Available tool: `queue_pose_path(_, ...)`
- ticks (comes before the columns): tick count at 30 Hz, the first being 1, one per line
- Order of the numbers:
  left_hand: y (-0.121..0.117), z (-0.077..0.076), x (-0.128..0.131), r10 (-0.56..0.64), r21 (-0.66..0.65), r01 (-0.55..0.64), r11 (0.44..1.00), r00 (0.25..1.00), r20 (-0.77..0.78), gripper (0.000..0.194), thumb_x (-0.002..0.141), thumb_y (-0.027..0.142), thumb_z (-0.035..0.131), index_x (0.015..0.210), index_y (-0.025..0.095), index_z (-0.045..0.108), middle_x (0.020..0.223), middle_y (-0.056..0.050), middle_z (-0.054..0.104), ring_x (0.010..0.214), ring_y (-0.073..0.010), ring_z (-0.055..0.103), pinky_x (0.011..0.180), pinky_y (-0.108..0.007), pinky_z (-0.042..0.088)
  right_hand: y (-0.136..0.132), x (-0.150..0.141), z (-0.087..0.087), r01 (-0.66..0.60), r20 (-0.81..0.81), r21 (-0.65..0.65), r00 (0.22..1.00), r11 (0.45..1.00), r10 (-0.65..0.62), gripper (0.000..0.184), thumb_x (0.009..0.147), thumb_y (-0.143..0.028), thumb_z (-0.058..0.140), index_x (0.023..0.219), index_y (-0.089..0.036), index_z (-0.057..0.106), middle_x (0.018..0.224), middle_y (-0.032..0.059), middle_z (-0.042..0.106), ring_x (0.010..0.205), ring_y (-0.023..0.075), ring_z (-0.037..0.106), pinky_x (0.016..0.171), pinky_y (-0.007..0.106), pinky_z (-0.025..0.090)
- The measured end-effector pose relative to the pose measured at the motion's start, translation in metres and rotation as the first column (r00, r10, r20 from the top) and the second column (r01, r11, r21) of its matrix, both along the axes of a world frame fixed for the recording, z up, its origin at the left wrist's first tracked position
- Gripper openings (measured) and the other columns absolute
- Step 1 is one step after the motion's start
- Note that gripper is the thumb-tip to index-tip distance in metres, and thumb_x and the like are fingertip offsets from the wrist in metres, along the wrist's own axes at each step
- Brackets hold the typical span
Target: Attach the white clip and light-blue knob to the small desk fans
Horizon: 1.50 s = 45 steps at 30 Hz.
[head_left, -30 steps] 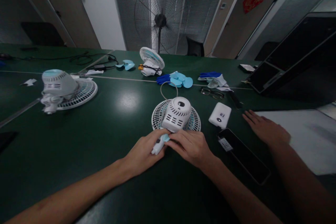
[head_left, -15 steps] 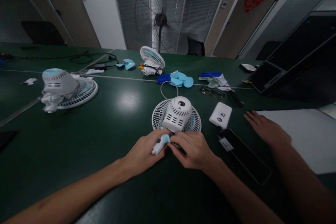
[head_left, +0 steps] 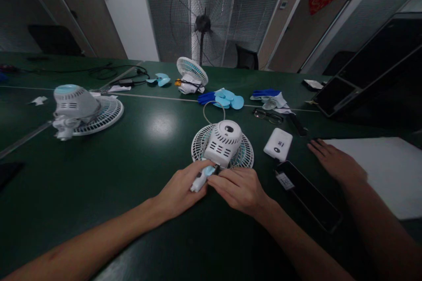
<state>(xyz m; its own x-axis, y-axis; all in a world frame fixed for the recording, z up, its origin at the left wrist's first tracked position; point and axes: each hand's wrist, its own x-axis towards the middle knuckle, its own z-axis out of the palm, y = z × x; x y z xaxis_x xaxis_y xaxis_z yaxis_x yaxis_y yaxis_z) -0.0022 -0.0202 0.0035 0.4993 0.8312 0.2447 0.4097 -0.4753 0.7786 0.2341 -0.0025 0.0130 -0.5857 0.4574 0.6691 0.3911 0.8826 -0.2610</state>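
A small white fan lies face down on its round grille, its motor housing upward and its neck toward me. My left hand is closed around the white bracket at the neck's end. On that bracket sits a light blue knob, which the thumb and forefinger of my right hand pinch from the right. Both fingertips partly hide the knob. A small dark part shows between the knob and the housing.
Another person's hand rests at the right by a white sheet. Near it lie a phone, a white power bank and glasses. Other fans, blue blades and gloves lie farther off.
My right fingertips have shifted slightly left on the knob, and the knob looks turned. A dark part beside it now shows. My left hand keeps its hold.
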Motion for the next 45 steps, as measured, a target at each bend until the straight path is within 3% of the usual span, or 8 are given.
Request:
queue_pose_path(4, 0.0, -0.002, 0.0, -0.017, 0.028, 0.017, 0.999, 1.0, -0.011, 0.051, 0.095, 0.017, 0.06, 0.144, 0.025, 0.049, 0.132, -0.008, 0.068, 0.109, -0.0234, 0.071, 0.099, -0.041, 0.058, -0.002, -0.005, 0.002, 0.039, -0.067, -0.007, 0.997, 0.999, -0.04, 0.023, 0.104, -0.03, 0.06, 0.12, -0.038, 0.074, 0.089, -0.0035, 0.079, 0.065, 0.0122, 0.071, 0.056, 0.025, 0.057)
queue_pose_path(10, 0.001, -0.005, 0.001, -0.009, 0.062, 0.01, 0.998, 1.0, -0.022, 0.054, 0.097, 0.02, 0.059, 0.148, 0.025, 0.046, 0.13, -0.009, 0.068, 0.106, -0.0234, 0.072, 0.1, -0.043, 0.059, -0.001, -0.008, 0.004, 0.12, 0.022, 0.053, 0.992, 0.991, -0.121, 0.019, 0.102, -0.023, 0.062, 0.119, -0.027, 0.07, 0.09, 0.0003, 0.077, 0.068, 0.0143, 0.071, 0.06, 0.028, 0.056)
queue_pose_path(14, 0.0, -0.005, 0.002, 0.001, 0.055, 0.0, 0.998, 1.0, -0.018, 0.053, 0.096, 0.02, 0.06, 0.147, 0.025, 0.047, 0.129, -0.009, 0.069, 0.106, -0.0235, 0.072, 0.1, -0.042, 0.059, -0.006, -0.016, 0.004, 0.195, -0.036, 0.032, 0.98, 0.98, -0.194, 0.009, 0.1, -0.022, 0.065, 0.108, -0.018, 0.067, 0.081, 0.0005, 0.071, 0.06, 0.0127, 0.066, 0.053, 0.028, 0.048)
queue_pose_path(22, -0.001, -0.006, 0.003, 0.008, 0.044, -0.007, 0.999, 0.999, -0.038, 0.056, 0.093, 0.016, 0.06, 0.147, 0.023, 0.046, 0.131, -0.01, 0.068, 0.107, -0.0237, 0.073, 0.098, -0.041, 0.06, -0.013, -0.031, 0.007, 0.278, -0.117, 0.001, 0.954, 0.961, -0.275, 0.006, 0.097, -0.015, 0.062, 0.093, -0.018, 0.064, 0.071, -0.003, 0.06, 0.055, 0.0097, 0.056, 0.053, 0.027, 0.039)
queue_pose_path(28, 0.0, -0.002, 0.004, -0.009, 0.076, 0.011, 0.997, 0.999, -0.031, 0.053, 0.092, 0.016, 0.059, 0.144, 0.022, 0.049, 0.127, -0.01, 0.07, 0.106, -0.0237, 0.073, 0.097, -0.041, 0.06, -0.01, -0.025, 0.011, 0.236, -0.101, -0.031, 0.966, 0.971, -0.238, 0.006, 0.098, -0.015, 0.06, 0.095, -0.019, 0.063, 0.075, -0.0021, 0.062, 0.054, 0.0092, 0.053, 0.052, 0.025, 0.038)
queue_pose_path(34, -0.001, 0.001, 0.005, -0.004, 0.051, 0.006, 0.999, 0.999, -0.035, 0.05, 0.096, 0.019, 0.06, 0.144, 0.025, 0.049, 0.128, -0.008, 0.069, 0.106, -0.0233, 0.072, 0.1, -0.042, 0.058, -0.006, -0.011, 0.012, 0.147, 0.018, -0.061, 0.989, 0.987, -0.147, 0.006, 0.098, -0.017, 0.059, 0.096, -0.019, 0.065, 0.076, -0.0011, 0.062, 0.056, 0.0103, 0.054, 0.056, 0.026, 0.041)
queue_pose_path(45, -0.002, 0.002, 0.003, 0.011, 0.021, -0.011, 1.0, 1.0, -0.025, 0.048, 0.097, 0.02, 0.061, 0.143, 0.027, 0.049, 0.127, -0.006, 0.069, 0.104, -0.0215, 0.072, 0.095, -0.039, 0.059, -0.007, -0.006, 0.009, 0.114, 0.053, -0.043, 0.992, 0.993, -0.112, 0.01, 0.097, -0.018, 0.056, 0.095, -0.017, 0.066, 0.079, 0.0018, 0.064, 0.061, 0.0131, 0.058, 0.057, 0.028, 0.041)
